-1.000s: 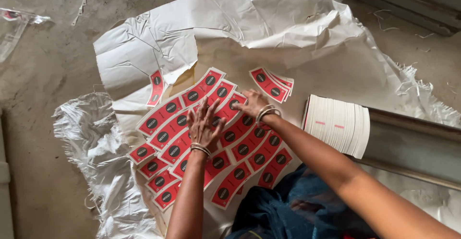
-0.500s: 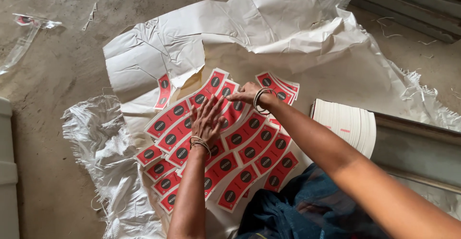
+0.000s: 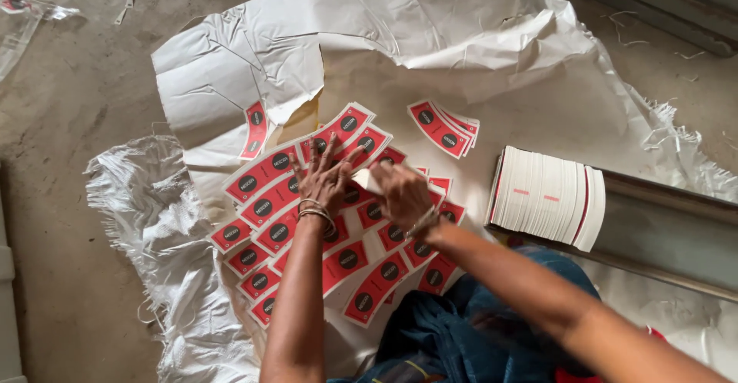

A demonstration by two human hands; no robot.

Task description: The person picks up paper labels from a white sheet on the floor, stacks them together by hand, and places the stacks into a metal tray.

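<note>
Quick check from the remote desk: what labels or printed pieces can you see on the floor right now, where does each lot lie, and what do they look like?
Spread labels: fanned in overlapping rows on white paper under both hands; curved red strips, white edges, black discs.
Small fan: apart, upper right of the spread; same red pieces.
Single label: alone, upper left, on crumpled paper.
Stack: right, on edge; white backs, red edges.
Left hand: flat on the spread.
Right hand: lifting one pale piece.
</note>
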